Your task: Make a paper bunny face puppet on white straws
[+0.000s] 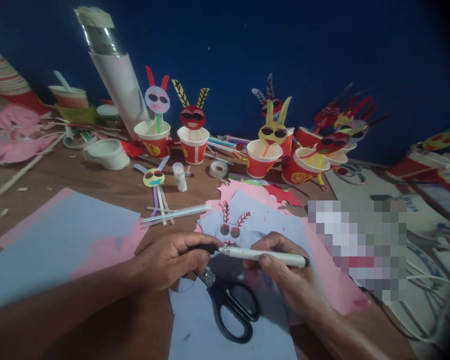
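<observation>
My left hand pinches a black pen cap between thumb and fingers. My right hand grips a white marker, its tip end pointing left at the cap; whether the tip touches the cap I cannot tell. Just beyond the marker lies a paper with a drawn face, with dark eyes and two feathery antennae. Below my hands rest black-handled scissors on a pale blue-white paper sheet. The scissors' blades are partly hidden under my left hand.
Red-and-white paper cups with paper faces on straws stand along the back. A glue stick, a tape roll and loose straws lie nearer. Pink and pale sheets spread at left. White cables lie at right.
</observation>
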A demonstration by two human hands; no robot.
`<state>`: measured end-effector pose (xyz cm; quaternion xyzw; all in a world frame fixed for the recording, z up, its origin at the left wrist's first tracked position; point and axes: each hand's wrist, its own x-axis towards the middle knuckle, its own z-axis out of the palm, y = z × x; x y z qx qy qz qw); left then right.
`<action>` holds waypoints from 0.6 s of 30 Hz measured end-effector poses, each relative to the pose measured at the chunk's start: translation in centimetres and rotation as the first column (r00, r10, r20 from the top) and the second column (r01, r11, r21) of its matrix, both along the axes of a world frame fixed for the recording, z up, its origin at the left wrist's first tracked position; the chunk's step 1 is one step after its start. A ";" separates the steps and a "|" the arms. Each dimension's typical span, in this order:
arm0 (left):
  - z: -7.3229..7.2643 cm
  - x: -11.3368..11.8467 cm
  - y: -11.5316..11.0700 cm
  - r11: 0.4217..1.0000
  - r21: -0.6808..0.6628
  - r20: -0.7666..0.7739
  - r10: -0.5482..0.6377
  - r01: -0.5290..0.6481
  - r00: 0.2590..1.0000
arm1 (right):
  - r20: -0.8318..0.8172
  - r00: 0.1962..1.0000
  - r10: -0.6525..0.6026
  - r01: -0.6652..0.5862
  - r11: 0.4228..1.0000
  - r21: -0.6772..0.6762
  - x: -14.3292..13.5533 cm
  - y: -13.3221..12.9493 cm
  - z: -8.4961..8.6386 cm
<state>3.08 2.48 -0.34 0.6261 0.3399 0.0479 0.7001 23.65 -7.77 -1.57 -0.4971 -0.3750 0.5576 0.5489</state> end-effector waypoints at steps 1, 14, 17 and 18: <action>0.1 0.0 -0.1 1.000 0.006 -0.014 0.000 0.000 1.000 | 0.011 1.000 0.004 -0.004 1.000 -0.005 0.0 0.0 0.1; 0.7 0.1 -0.1 0.993 0.059 -0.054 -0.101 0.104 0.993 | -0.049 0.998 0.043 -0.047 0.996 -0.078 -0.9 -0.1 0.1; 0.6 0.0 -0.1 0.987 0.096 -0.058 -0.120 0.125 0.991 | -0.077 0.995 0.056 -0.062 0.995 -0.081 -1.0 -0.1 0.3; 0.6 0.0 -0.1 0.985 0.112 -0.052 -0.129 0.134 0.990 | -0.086 0.995 0.059 -0.066 0.994 -0.083 -1.1 -0.1 0.3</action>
